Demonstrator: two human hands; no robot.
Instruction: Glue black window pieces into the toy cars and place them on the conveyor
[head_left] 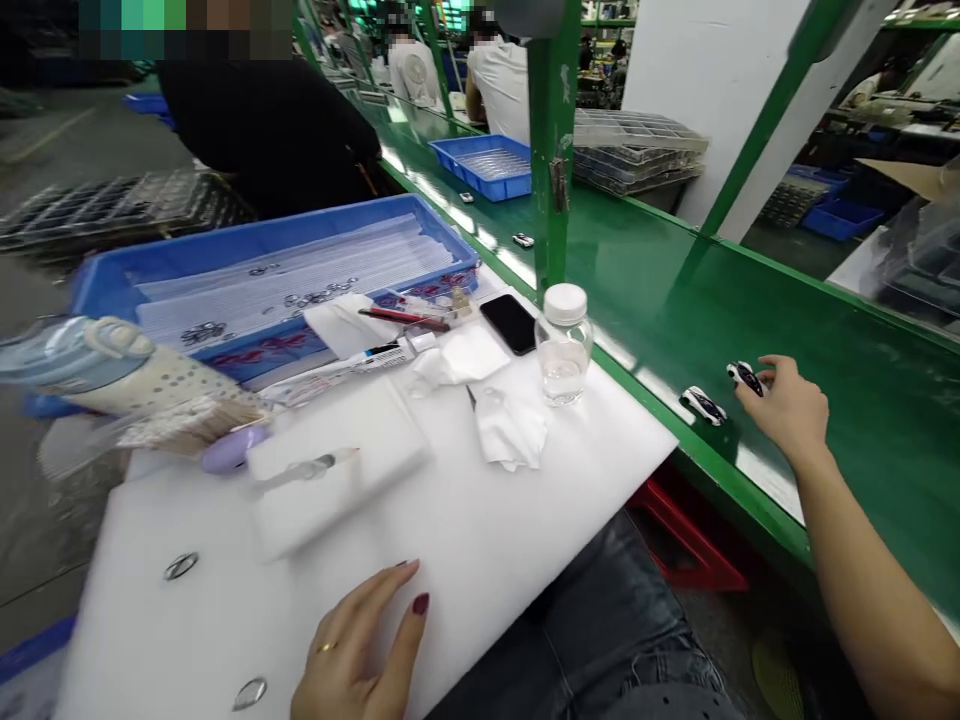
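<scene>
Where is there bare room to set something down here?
On the white foam sheet, between the left hand and the crumpled tissue; also on the green belt, between the clear bottle and the two toy cars at the right hand. It is crowded along the sheet's far side, from the brush beside the blue tray to the phone.

Left hand (360, 640) is cut off by the bottom edge, contact between the right hand (796, 405) and the nearer car (744, 378) cannot be determined, the pouch (90, 365) runs past the left edge, the brush (180, 425) is blurred, and the parts (322, 293) in the tray (247, 233) are too small to identify.
</scene>
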